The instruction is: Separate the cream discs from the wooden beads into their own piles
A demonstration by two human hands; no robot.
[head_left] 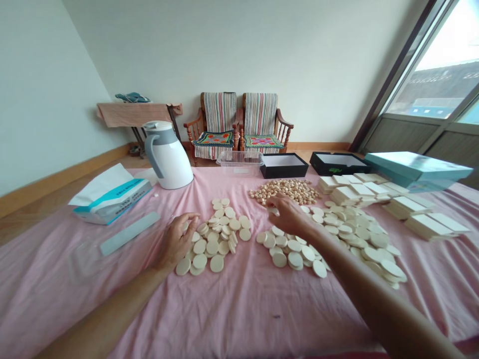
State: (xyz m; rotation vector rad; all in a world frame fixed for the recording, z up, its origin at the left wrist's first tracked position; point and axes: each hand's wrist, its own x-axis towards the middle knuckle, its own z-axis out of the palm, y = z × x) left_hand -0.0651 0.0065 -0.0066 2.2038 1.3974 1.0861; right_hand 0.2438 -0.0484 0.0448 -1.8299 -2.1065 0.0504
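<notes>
My left hand (178, 239) rests at the left edge of a pile of cream round discs (219, 234) on the pink tablecloth (232, 309). Its fingers are curled and pinched together; what they hold is hidden. My right hand (289, 213) reaches forward, fingers bent down, touching the near edge of a heap of small tan beads (286, 190). Below it lies a second pile of cream discs (292, 252). A longer spread of discs (362, 239) runs along the right.
A white jug (168, 154) stands at the back left beside a white and blue paper packet (112, 197) and a pale flat strip (129, 233). A clear tub (239, 162), two black trays (284, 164), a teal box (415, 169) and stacks of cream rectangles (392, 202) line the back right.
</notes>
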